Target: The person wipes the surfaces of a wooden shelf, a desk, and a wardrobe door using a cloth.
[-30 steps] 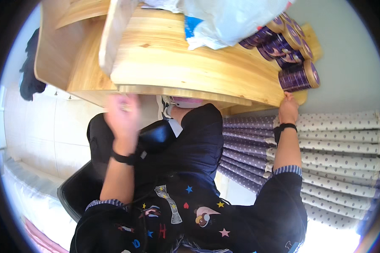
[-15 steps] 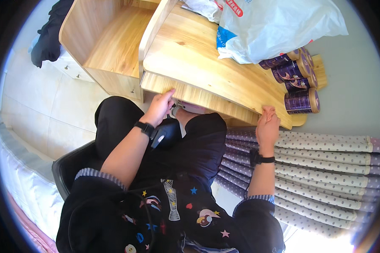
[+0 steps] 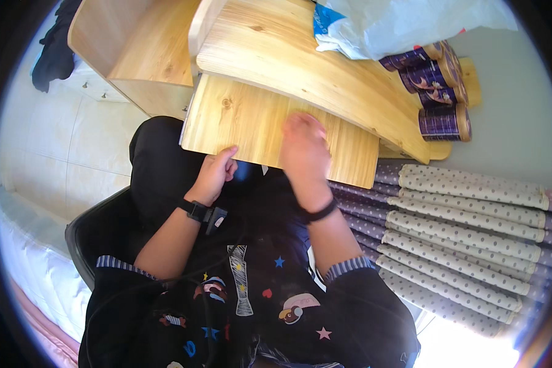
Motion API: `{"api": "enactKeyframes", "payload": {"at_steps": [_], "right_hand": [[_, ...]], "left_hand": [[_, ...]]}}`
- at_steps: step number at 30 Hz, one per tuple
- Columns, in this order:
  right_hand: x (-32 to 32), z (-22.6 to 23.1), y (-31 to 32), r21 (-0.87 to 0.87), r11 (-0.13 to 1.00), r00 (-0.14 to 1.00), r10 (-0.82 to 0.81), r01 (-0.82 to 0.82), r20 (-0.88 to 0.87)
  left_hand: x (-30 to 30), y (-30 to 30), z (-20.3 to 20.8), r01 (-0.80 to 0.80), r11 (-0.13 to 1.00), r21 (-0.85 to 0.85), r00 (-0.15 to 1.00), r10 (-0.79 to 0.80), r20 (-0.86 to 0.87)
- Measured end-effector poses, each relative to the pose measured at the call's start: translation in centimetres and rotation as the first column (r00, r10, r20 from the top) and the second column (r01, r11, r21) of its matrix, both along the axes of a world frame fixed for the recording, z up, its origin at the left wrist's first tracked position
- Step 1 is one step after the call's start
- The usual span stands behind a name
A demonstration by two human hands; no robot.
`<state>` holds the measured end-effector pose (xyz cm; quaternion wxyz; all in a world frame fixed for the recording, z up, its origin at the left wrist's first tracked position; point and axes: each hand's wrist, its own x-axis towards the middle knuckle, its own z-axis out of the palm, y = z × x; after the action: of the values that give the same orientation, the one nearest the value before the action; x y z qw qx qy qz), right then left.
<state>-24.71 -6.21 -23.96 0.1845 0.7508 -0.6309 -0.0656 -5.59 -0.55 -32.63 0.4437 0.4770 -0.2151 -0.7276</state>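
Note:
A pale wooden pull-out tray (image 3: 245,119) sticks out toward me from beneath the wooden desk top (image 3: 270,58). My left hand (image 3: 213,175) grips its front edge near the left corner, thumb on top and the other fingers curled below. Over the middle of the tray is my right hand (image 3: 306,144), smeared by motion. Its fingers are too blurred to read, and whether it touches the wood I cannot tell. Each wrist wears a black band.
A white plastic bag (image 3: 405,27) and several purple cans (image 3: 440,124) occupy the desk's right side. An open wooden shelf unit (image 3: 153,55) adjoins at left. Dotted curtains (image 3: 466,202) hang at right. My legs are under the tray, on a black chair (image 3: 83,239).
The tray has slid out toward me, with my left hand still on its front edge. My right hand has left the desk's right edge and moved left over the tray. The view has shifted slightly.

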Motion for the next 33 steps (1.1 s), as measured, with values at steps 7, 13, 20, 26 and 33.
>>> {"api": "enactKeyframes", "payload": {"at_steps": [7,13,20,26,33], "right_hand": [[11.1,1.1,-1.4,0.229,0.941,0.874,0.118,-0.250,0.471],[6.8,0.7,2.6,0.091,0.920,0.697,0.222,-0.381,0.682],[-9.8,-0.3,4.0,-0.106,0.956,0.732,0.134,-0.273,-0.668],[-20.3,1.4,2.2,0.256,0.864,0.732,-0.503,0.433,0.460],[-14.7,1.0,-3.4,0.256,0.928,0.890,-0.342,0.269,0.303]], "left_hand": [[-0.2,2.3,-2.2,-0.112,0.994,-0.006,0.993,0.112,-0.033],[1.5,2.8,-2.8,-0.215,0.977,-0.015,0.964,0.210,-0.163],[3.9,0.6,-1.1,-0.406,0.911,-0.075,0.869,0.359,-0.341],[3.5,0.4,-0.3,-0.426,0.903,-0.050,0.882,0.403,-0.244],[2.7,0.3,-0.7,-0.488,0.870,-0.078,0.855,0.458,-0.241]]}}
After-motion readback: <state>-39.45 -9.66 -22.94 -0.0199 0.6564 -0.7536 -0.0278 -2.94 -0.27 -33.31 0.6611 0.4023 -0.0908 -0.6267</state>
